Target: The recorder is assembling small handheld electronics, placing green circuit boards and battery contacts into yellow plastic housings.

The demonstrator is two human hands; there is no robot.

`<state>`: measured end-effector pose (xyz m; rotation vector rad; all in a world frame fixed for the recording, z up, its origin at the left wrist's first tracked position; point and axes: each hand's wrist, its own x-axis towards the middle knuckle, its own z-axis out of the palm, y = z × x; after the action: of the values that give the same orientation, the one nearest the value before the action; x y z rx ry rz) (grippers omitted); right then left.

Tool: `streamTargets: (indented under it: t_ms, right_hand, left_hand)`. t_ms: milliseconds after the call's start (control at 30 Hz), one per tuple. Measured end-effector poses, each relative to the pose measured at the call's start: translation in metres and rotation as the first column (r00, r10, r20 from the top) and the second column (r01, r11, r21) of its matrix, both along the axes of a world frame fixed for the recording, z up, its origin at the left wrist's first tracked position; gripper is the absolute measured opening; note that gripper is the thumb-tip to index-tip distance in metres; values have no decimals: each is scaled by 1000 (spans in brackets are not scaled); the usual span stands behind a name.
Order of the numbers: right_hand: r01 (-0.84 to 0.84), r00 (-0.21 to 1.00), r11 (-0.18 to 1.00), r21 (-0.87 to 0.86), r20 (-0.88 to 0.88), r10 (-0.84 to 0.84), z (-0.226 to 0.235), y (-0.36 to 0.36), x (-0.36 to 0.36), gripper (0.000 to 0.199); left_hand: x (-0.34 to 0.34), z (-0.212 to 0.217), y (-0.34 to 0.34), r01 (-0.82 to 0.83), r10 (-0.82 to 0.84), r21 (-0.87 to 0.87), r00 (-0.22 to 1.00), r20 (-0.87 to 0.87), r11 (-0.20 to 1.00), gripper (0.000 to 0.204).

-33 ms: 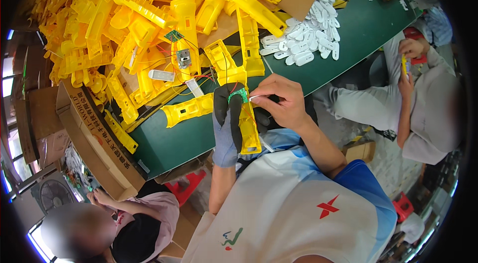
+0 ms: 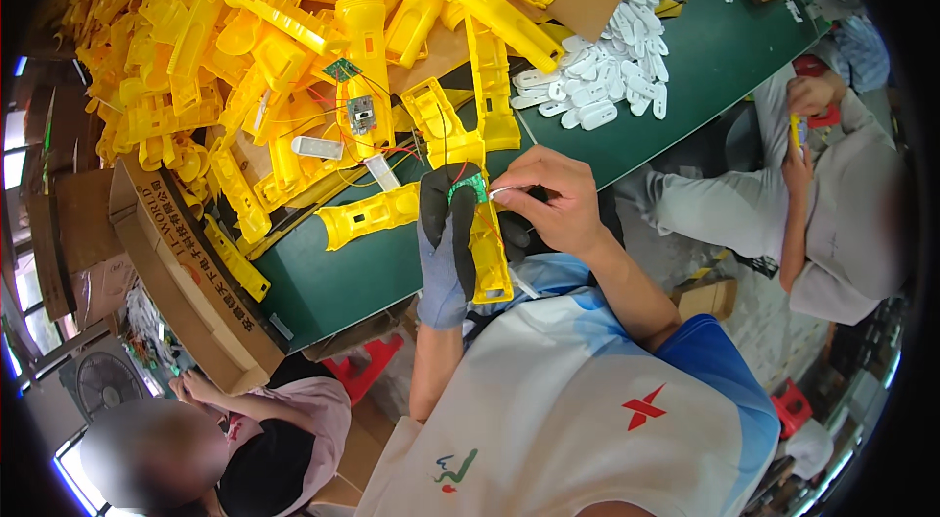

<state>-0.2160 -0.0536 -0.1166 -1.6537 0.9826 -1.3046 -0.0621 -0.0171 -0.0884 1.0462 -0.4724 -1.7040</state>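
Nothing has shifted since the earlier frame, same pose at the bench (image 2: 685, 76). Left hand (image 2: 447, 243), gloved grey and black, has its grip clamped round a yellow plastic housing (image 2: 490, 258), long axis running toward the person's chest, near end low. Small green circuit board (image 2: 468, 188) sits at the housing's far end, just past the gloved fingers. Right hand (image 2: 548, 199), bare, pinches something thin and white (image 2: 501, 192) touching the board's right edge; grip together. Right hand is the nearer one to the board. Yellow parts heap (image 2: 274, 37) lies beyond, white pieces (image 2: 597, 86) to the right.
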Motion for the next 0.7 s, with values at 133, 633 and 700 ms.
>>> streamTargets:
  t_ms: [133, 633, 700]
  right_hand:
    - [-101, 961, 911, 401, 276, -15, 8, 1, 2, 7]
    - [-237, 965, 736, 634, 240, 105, 8, -6, -1, 11]
    - [-225, 969, 757, 614, 226, 104, 9, -6, 2, 11]
  left_hand:
    - [-2, -1, 3, -25, 26, -3, 998, 61, 1000, 25]
    - [2, -15, 4, -60, 110, -151, 929, 353, 987, 31]
    - [1, -11, 3, -77, 123, -149, 934, 334, 986, 31]
